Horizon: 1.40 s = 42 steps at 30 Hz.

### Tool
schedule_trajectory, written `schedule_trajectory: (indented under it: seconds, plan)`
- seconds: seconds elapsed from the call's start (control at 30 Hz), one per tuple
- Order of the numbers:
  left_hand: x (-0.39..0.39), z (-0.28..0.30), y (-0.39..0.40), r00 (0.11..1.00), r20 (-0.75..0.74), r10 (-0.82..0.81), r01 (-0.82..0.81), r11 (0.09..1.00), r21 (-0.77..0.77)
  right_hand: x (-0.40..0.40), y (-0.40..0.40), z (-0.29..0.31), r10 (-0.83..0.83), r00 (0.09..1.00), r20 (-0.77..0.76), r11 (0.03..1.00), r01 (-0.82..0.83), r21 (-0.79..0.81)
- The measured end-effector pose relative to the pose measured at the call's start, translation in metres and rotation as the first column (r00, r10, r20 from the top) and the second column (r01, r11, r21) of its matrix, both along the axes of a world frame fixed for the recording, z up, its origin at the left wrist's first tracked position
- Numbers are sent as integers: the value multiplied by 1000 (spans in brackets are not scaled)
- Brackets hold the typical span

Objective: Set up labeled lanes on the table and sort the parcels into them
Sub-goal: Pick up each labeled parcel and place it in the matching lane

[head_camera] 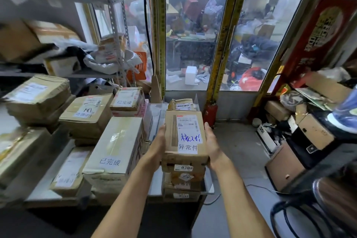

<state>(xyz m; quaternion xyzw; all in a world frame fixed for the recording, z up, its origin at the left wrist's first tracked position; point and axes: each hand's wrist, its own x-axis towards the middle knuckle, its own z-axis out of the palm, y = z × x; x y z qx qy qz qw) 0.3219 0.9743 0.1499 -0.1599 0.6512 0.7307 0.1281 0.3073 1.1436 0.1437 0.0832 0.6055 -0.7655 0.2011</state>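
Gripping cardboard parcel (185,137) by sides: left hand (157,146); right hand (212,146); fingers curled around edges.

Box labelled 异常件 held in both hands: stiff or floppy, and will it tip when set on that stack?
The box likely stays stiff: its cardboard faces look flat, though edges are dented. Probably light, since the left hand and right hand hold it only by the sides. It may slide or tip: the stack beneath looks narrow and uneven.

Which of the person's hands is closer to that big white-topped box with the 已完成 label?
Left. The left hand grips the held parcel on the side facing the 已完成 box; the right hand holds the parcel's far side.
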Motion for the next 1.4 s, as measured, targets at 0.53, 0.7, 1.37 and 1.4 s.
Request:
schedule_trajectory:
  seconds: [0.53, 0.7, 1.37, 1.4]
  plan:
    - [94, 44, -108, 842, -510, 173, -538, 310, -784, -23, -137, 59, 626, 607, -490, 490, 184, 852]
    - [173, 42, -178, 781, -446, 438, -525, 72, -848, 31, -229, 66, 844, 316, -434, 422, 109, 900]
    - [355, 39, -408, 593, -334, 733, -332, -155, -930, 178, -527, 54, 915, -109, -389, 402, 146, 904]
    - [360, 39, -417, 586, -326, 742, -328, -151, -933, 183, -539, 53, 915, -115, -386, 400, 145, 905]
